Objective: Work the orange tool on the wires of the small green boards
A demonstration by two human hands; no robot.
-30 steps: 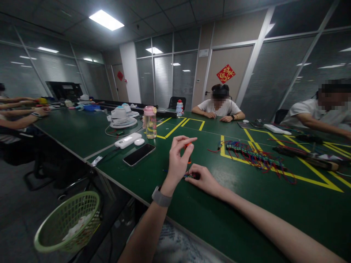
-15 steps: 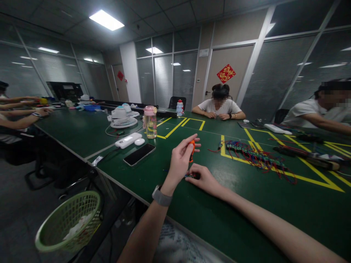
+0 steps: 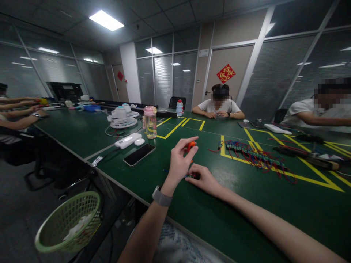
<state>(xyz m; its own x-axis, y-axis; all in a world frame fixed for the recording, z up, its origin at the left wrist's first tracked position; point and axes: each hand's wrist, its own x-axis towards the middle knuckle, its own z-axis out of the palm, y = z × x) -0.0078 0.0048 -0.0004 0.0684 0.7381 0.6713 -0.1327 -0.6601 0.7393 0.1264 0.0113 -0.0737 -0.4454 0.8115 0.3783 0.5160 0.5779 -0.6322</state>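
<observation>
Screwdriver (image 3: 191, 146) in left hand (image 3: 180, 157); right hand's (image 3: 202, 177) small board (image 3: 189, 176) mostly hidden.

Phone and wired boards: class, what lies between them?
In the head view, the left hand, holding an orange-handled tool, and the right hand at a small board.

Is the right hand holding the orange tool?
No, the orange tool is in the left hand, above the right hand.

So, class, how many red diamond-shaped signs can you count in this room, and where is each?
2. The larger sign is on the right-hand door; the smaller sign is on the farther, left-hand door. Others may be out of view.
</observation>
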